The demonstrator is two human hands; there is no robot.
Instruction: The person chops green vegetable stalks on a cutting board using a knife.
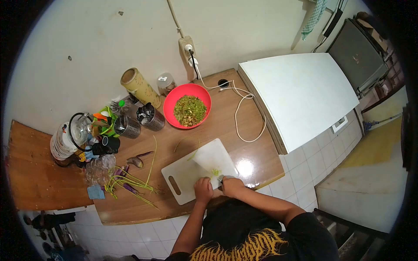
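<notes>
On the white cutting board (191, 167) with an oval handle hole lies a small heap of chopped green pieces (216, 172). My left hand (203, 190) rests closed at the board's near edge; whatever its fingers hold is hidden. Just right of it, my right hand (233, 187) is closed round a knife (221, 180), of which only a small dark part shows beside the fingers. A thin green stalk (193, 155) lies across the board's far edge. Beyond the board stands a red bowl (167, 108) holding chopped greens (190, 111).
Long green stalks (141, 186) and purple eggplants (136, 162) lie left of the board. Metal utensil holders (127, 127), glasses (101, 168) and a plastic-wrap roll (141, 88) crowd the back left. A white cable (238, 108) loops near a large white-topped unit (300, 95).
</notes>
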